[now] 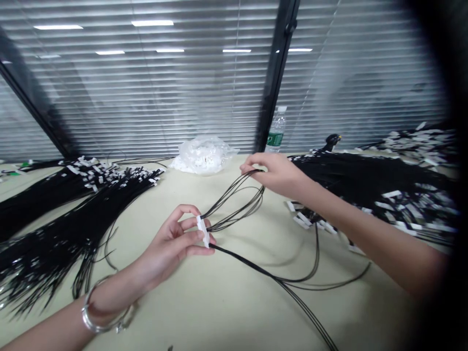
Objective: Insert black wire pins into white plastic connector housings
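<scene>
Between the thumb and fingers of my left hand (183, 234) is a white plastic connector (203, 231), held above the table. Thin black wires (234, 207) come out of its right side. Some of them loop up to my right hand (272, 173), whose thumb and fingertips pinch them farther back. Another bundle of black wires (252, 264) leaves the connector's lower end, fans out and runs off toward the bottom right. The wire ends in my right hand are hidden by its fingers.
Piles of black wires with white connectors lie at left (73, 214) and right (351, 175) on the pale table (234, 312). Near the blinds (164, 97) sit a clear bag of white parts (206, 155), a water bottle (276, 131) and a small dark bird-like object (332, 141).
</scene>
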A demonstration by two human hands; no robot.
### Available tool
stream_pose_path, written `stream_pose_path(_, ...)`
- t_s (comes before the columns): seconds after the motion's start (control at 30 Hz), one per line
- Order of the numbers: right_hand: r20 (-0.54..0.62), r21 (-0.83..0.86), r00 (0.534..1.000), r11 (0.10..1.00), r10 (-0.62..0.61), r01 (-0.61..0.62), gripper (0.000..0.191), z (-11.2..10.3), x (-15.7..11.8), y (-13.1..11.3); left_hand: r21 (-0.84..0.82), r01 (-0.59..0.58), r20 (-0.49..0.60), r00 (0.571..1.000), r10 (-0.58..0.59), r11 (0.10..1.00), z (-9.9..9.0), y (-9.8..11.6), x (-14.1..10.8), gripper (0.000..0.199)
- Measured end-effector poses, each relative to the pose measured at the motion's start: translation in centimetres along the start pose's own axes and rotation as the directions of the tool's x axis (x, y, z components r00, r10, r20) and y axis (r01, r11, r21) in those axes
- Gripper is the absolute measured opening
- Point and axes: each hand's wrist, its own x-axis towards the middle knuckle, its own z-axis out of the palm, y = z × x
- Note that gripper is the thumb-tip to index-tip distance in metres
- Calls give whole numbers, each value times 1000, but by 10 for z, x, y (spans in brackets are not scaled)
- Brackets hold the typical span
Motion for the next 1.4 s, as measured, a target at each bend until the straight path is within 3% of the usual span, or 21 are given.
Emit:
stream_pose_path(0.03,109,183,992,980,58,-77,16,-2,2,2,2,-2,-15,1000,2,1000,0,0,0,25)
stream_pose_path(0.1,329,461,938,849,106,-258,21,-3,2,2,9,-12,-65,998,13,1000,-1,1,1,25)
stream_pose_path(0.17,465,572,879,723,102,-387,28,-3,1,-2,14,-27,-116,993,28,1000,-3,1,2,26)
stream_pose_path(0.2,493,578,864,704,102,-413,32,-3,-1,-4,16,-34,-139,990,36,999,-3,1,2,26)
stream_pose_path(0.3,460,456,879,815,128,-358,43,-3,-3,-4,41,-61,-191,979,68,997,-6,1,4,28)
stream_pose_path(0.4,356,206,921,948,159,-243,35,-3,-2,2,89,-74,-230,969,93,993,-6,-1,5,28)
stream_pose_path(0.47,284,125,943,968,173,-215,25,-5,0,6,121,-71,-246,964,99,990,-5,-2,5,29)
stream_pose_path(0.53,264,222,947,944,183,-244,21,-8,2,8,139,-74,-251,962,107,987,-5,-4,5,28)
stream_pose_path(0.6,311,473,934,823,178,-314,24,-12,2,7,139,-78,-255,960,112,987,-6,-5,5,27)
stream_pose_path(0.67,349,708,922,598,164,-375,29,-14,2,6,130,-76,-253,961,108,989,-7,-6,5,26)
stream_pose_path(0.73,330,835,926,400,183,-377,29,-12,1,4,114,-60,-233,969,85,992,-8,-6,5,26)
stream_pose_path(0.8,282,880,935,331,214,-341,26,-6,1,6,77,-42,-202,978,57,996,-9,-6,5,25)
stream_pose_path(0.87,240,873,944,374,226,-311,23,2,2,10,19,-17,-169,985,20,1000,-9,-6,5,25)
stream_pose_path(1.0,116,660,973,716,202,-227,25,19,5,23,-86,35,-118,992,-45,996,-9,-6,5,26)
stream_pose_path(1.07,81,555,982,810,174,-189,23,22,6,25,-100,36,-125,991,-48,994,-9,-6,4,27)
stream_pose_path(1.13,17,448,990,884,141,-134,17,21,4,20,-93,32,-149,988,-46,995,-10,-5,5,28)
stream_pose_path(1.2,-97,227,995,974,25,-2,14,14,0,6,-85,28,-182,982,-43,996,-11,-6,5,28)
stream_pose_path(1.27,-185,6,969,986,-161,165,20,3,-8,-17,-84,9,-202,979,-26,996,-11,-6,5,27)
stream_pose_path(1.33,-272,-22,924,961,-269,274,29,-8,-19,-43,-88,-12,-206,979,-7,996,-11,-6,5,27)
stream_pose_path(1.37,-316,-116,880,935,-354,334,31,-11,-25,-55,-88,-19,-205,979,1,996,-11,-6,5,27)
stream_pose_path(1.4,-366,-247,795,874,-484,418,28,-13,-32,-66,-87,-27,-204,979,9,996,-10,-6,5,27)
